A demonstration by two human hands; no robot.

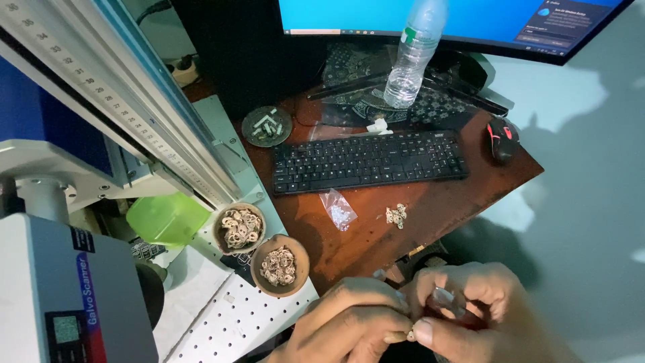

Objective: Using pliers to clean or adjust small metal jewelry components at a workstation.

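My left hand [346, 323] and my right hand [470, 309] meet at the bottom edge, below the desk's front corner. Their fingertips pinch a tiny pale piece [410, 334] between them. My right hand also grips a small shiny metal tool [449, 300]. On the white perforated plate [228, 319] to the left stand two small brown bowls [237, 228] [280, 265], each filled with several pale ring-like pieces. A small heap of the same pieces [396, 215] lies on the brown desk [376, 235] beside a little clear bag [338, 210].
A black keyboard [368, 160] and a black-and-red mouse [502, 138] lie on the desk. A clear water bottle [413, 54] stands before the monitor [457, 20]. A round ashtray [267, 126] sits at the back left. A grey scanner machine [67, 289], its ruled column [121, 94] and a green cover [168, 216] fill the left.
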